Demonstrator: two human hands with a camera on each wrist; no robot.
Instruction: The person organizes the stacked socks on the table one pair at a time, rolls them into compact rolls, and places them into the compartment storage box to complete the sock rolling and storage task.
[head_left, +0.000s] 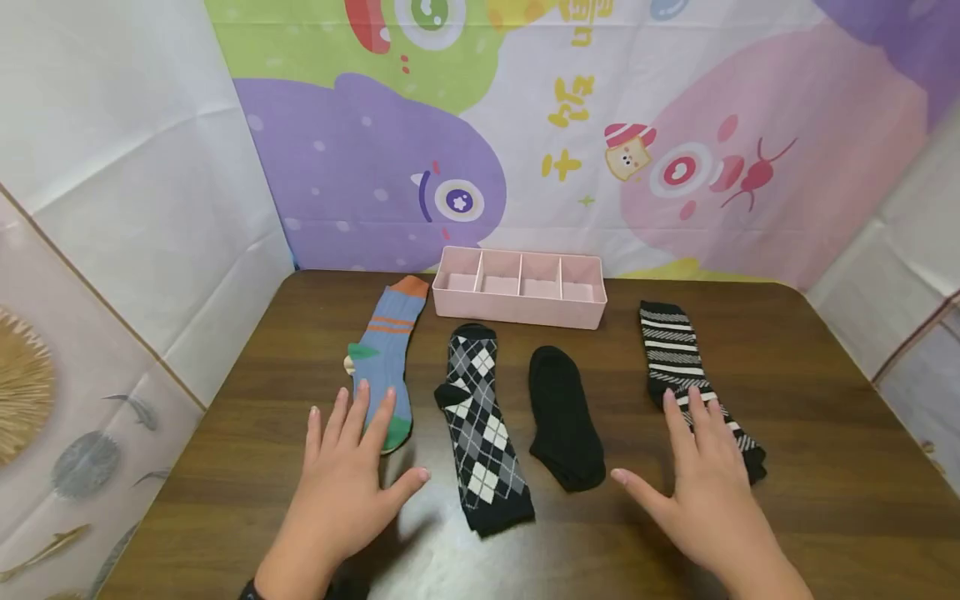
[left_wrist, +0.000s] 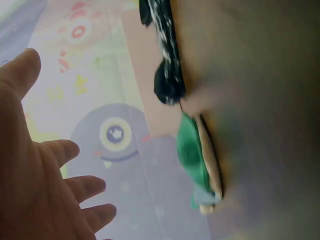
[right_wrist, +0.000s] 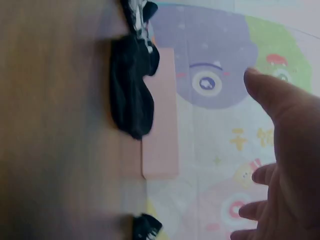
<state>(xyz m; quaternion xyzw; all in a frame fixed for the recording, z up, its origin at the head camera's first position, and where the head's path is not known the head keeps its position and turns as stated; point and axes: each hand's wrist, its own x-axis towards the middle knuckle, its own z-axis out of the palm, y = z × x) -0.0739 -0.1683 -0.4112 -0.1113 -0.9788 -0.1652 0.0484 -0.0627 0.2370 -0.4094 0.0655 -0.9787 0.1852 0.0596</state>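
My left hand (head_left: 345, 483) is held with fingers spread, nearest to a blue sock (head_left: 388, 333) with green heel and toe and an orange cuff. In the left wrist view the sock's green toe (left_wrist: 191, 152) lies beyond the fingers. My right hand (head_left: 708, 492) is spread too, overlapping a black-and-white striped sock (head_left: 671, 346) in the head view. Between the hands lie an argyle sock (head_left: 483, 442) in black, grey and white and a plain black sock (head_left: 566, 417). Both palms are bare, with nothing held.
A pink box (head_left: 519, 310) divided into several compartments stands at the back of the brown wooden table (head_left: 817, 400). Behind it hangs a cartoon-printed cloth (head_left: 540, 217). White cloth (head_left: 150, 150) covers the left side.
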